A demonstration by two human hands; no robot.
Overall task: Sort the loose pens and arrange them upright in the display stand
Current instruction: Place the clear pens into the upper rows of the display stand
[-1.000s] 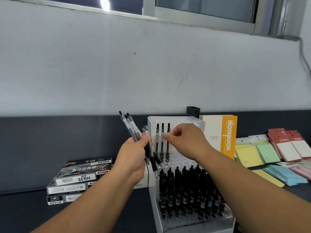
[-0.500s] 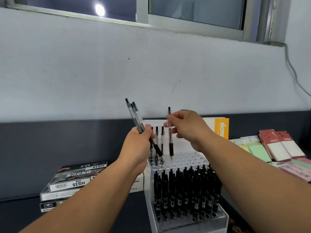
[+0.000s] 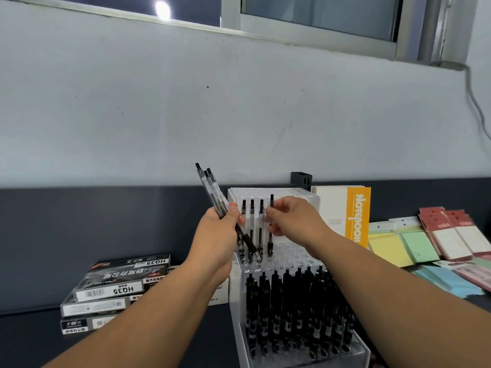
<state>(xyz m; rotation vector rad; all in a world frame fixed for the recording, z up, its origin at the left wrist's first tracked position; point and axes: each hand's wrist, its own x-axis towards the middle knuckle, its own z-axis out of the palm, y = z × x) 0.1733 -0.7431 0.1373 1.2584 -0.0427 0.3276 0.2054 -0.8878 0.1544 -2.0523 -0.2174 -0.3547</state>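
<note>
A clear stepped display stand (image 3: 300, 258) sits in front of me, its lower rows packed with black pens (image 3: 295, 309). Three clear pens (image 3: 252, 221) stand upright in its upper row. My left hand (image 3: 220, 235) grips a slanted bundle of clear pens (image 3: 212, 192) just left of the stand. My right hand (image 3: 292, 221) pinches a single clear pen (image 3: 271, 235) upright, its tip down in the upper row beside the three standing pens.
Stacked black pen boxes (image 3: 114, 288) lie to the left on the dark counter. An orange-spined notebook (image 3: 356, 216) stands behind the stand. Coloured paper pads (image 3: 419, 245) spread out on the right. The white wall is close behind.
My right hand has lowered the single pen from above the stand down into the upper row. The left hand with its bundle has stayed beside the stand.
</note>
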